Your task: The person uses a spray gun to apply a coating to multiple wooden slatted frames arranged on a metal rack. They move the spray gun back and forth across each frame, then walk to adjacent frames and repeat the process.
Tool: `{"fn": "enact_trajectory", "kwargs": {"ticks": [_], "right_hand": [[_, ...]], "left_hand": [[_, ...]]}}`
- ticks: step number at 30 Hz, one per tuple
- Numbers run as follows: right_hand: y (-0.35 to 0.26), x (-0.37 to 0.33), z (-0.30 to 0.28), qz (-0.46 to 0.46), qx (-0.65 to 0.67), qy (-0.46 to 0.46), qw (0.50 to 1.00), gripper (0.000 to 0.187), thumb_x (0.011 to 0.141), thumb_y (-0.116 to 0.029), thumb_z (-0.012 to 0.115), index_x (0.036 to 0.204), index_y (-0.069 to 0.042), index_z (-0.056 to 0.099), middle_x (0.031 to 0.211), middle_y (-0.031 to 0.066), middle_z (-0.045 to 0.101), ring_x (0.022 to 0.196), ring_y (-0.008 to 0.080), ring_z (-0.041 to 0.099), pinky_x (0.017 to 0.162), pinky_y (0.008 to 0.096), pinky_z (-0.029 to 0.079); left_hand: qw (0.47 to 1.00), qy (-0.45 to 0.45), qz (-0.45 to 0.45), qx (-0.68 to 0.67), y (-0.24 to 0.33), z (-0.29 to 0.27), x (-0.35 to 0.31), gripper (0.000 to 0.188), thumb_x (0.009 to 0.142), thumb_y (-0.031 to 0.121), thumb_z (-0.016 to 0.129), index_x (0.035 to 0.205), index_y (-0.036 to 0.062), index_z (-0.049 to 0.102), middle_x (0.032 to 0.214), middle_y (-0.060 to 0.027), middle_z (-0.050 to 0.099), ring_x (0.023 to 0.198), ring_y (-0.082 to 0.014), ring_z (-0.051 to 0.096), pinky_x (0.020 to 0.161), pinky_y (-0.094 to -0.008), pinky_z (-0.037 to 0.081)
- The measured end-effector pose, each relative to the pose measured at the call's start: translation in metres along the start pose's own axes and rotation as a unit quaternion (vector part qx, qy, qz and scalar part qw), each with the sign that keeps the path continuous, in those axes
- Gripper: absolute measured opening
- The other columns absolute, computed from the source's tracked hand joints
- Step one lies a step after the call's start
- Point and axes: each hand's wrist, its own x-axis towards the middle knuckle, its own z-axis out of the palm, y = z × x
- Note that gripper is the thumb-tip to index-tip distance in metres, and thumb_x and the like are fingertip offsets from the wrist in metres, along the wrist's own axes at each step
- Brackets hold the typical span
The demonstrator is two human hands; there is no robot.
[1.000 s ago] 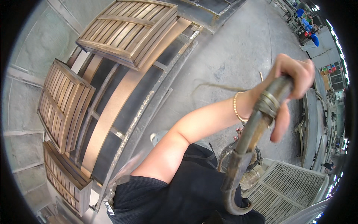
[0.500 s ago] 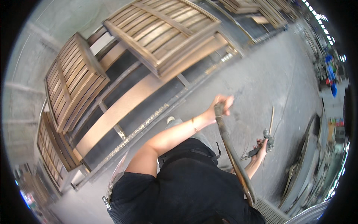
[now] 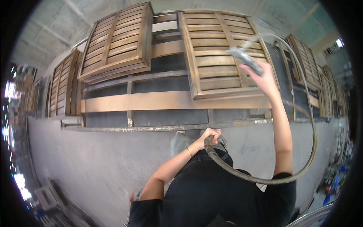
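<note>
My right hand (image 3: pixel 264 77) grips a grey spray gun (image 3: pixel 247 61), smeared by motion, above a slatted wooden panel (image 3: pixel 215 53). Whether the gun touches the slats I cannot tell. A thick hose (image 3: pixel 314 140) arcs from the gun down my right side and across my front. Near my waist, my left hand (image 3: pixel 210 137) is closed around this hose's other visible stretch. The panel lies stacked on others, resting on a brown board (image 3: pixel 162 101) and a dark metal frame.
A second stack of slatted panels (image 3: pixel 117 41) lies left of the first, with another stack (image 3: pixel 63 83) beyond it. More panels (image 3: pixel 306 64) stand at the right. The frame's crusted metal edge (image 3: pixel 159 128) runs between me and the panels. Grey floor (image 3: pixel 102 159) spreads around me.
My view has turned to face the panels. My right hand has swung the spray gun from low at my right side up over the panel. My left hand still holds the hose, now nearer my waist.
</note>
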Motion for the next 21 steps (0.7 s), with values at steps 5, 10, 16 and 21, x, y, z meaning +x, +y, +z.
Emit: {"fn": "enact_trajectory", "kwargs": {"ticks": [5,10,16,21], "right_hand": [[-0.047,0.097,0.117,-0.194,-0.054,-0.302,0.932,0.030,0.082,-0.029,0.072,0.095,-0.003,0.068,0.065,0.0116,0.061,0.057,0.0160,0.049,0.058,0.0333,0.043],[-0.026,0.159,0.184,-0.218,-0.075,-0.424,0.876,0.033,0.080,-0.033,0.073,0.090,-0.002,0.069,0.062,0.0113,0.059,0.054,0.0166,0.049,0.056,0.0345,0.043],[-0.010,0.285,0.193,-0.255,-0.041,-0.182,0.949,0.034,0.083,-0.038,0.070,0.090,-0.005,0.069,0.065,0.0123,0.063,0.061,0.0217,0.060,0.061,0.0367,0.047],[-0.023,0.345,0.178,-0.148,-0.065,-0.084,0.983,0.039,0.079,-0.042,0.072,0.097,-0.008,0.070,0.078,0.0126,0.067,0.070,0.0276,0.063,0.069,0.0393,0.048]], "left_hand": [[0.976,0.182,0.083,0.081,0.002,0.009,-0.009,0.053,0.078,0.027,0.071,0.058,0.0065,0.026,0.058,-0.0018,0.026,0.063,-0.0178,0.025,0.059,-0.0320,0.023],[0.946,0.276,0.118,0.124,-0.006,0.009,-0.005,0.051,0.082,0.023,0.069,0.059,0.0047,0.027,0.058,-0.0030,0.029,0.063,-0.0179,0.030,0.058,-0.0312,0.026],[0.913,0.360,0.147,0.124,-0.010,0.010,-0.006,0.050,0.090,0.026,0.062,0.059,0.0005,0.032,0.058,-0.0037,0.034,0.060,-0.0166,0.033,0.058,-0.0311,0.027],[0.913,0.387,0.125,0.043,-0.012,0.013,0.005,0.050,0.089,0.027,0.062,0.059,0.0001,0.033,0.059,-0.0048,0.033,0.063,-0.0175,0.032,0.061,-0.0319,0.029]]}}
